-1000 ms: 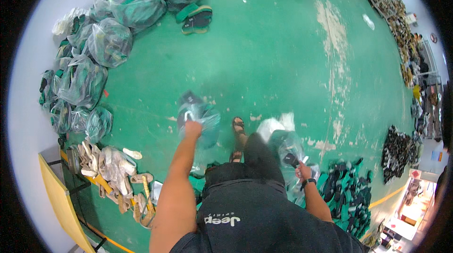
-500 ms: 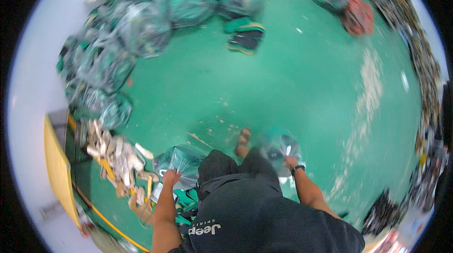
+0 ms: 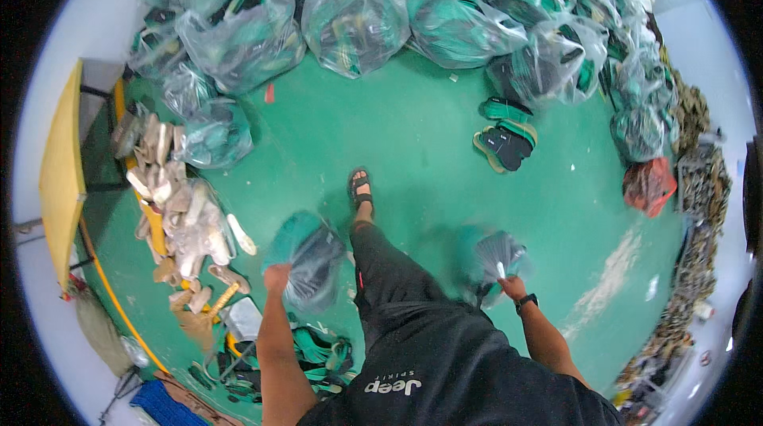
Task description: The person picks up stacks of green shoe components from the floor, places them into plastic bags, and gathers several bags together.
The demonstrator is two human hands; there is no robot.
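My left hand [image 3: 276, 276] is closed on the gathered neck of a clear plastic bag [image 3: 315, 269], which hangs beside my left leg. Green and dark contents show through its film, blurred by motion. On the other side my right hand [image 3: 513, 288], with a dark watch at the wrist, grips the twisted top of a second clear plastic bag [image 3: 501, 251]. That one also holds something green and dark, and hangs just off the floor or touches it; I cannot tell which. Ahead, to the right, a small stack of black and green insole-shaped pieces [image 3: 506, 146] lies on the floor.
Large clear bags of green and black pieces [image 3: 355, 25] line the far side. A red bag [image 3: 650, 186] sits at the right by heaped bundles [image 3: 699, 211]. To my left are a pile of pale shoe-shaped pieces [image 3: 191, 219] and a yellow board [image 3: 63, 180]. My sandalled foot [image 3: 359, 184] is forward.
The view has swung, so the floor stack and red bag now appear farther right and lower. One foot has stepped ahead. Both bags have come along in my hands.
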